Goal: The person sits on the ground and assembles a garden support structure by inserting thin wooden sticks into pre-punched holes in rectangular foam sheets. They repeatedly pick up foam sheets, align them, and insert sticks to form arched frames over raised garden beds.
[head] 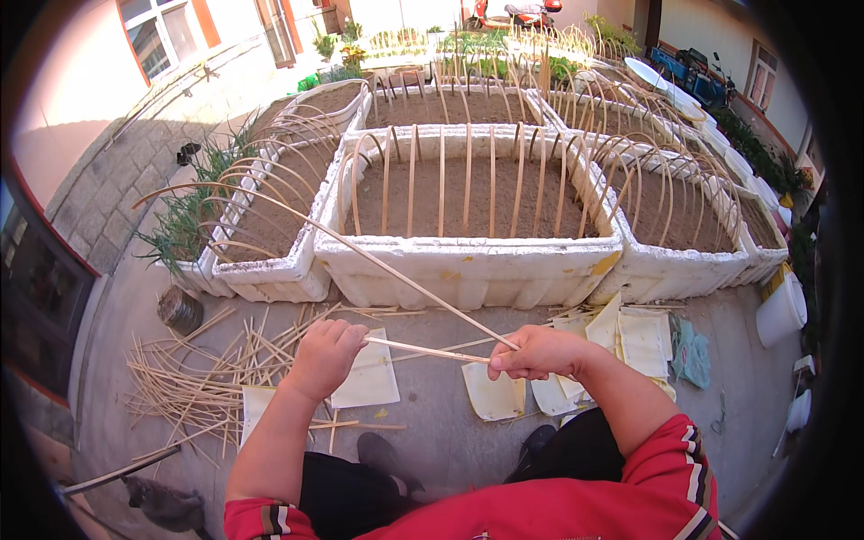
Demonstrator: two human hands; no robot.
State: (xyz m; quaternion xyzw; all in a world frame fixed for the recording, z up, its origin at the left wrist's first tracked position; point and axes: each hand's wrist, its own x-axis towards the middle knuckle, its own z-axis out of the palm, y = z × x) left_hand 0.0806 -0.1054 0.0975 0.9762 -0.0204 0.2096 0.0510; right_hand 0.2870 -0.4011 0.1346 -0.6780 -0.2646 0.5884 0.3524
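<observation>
My left hand (329, 356) is closed around one end of a short, pale bamboo strip (425, 349). The other end of that strip reaches my right hand (540, 352), which also grips a long bamboo strip (385, 268). This longer strip slants up to the far left and curves at its tip, passing in front of the foam planter boxes. Whether the two lengths join inside my right fist is hidden. Ahead stands a white foam planter box (466, 270) of soil, with several bamboo hoops (442, 182) arched over it.
Loose bamboo strips (196, 378) lie heaped on the concrete at left, near a round pot (179, 310). Pale yellow sheets (496, 391) are spread around my feet. A dark cat (165, 503) is at lower left. A white bucket (781, 314) stands at right.
</observation>
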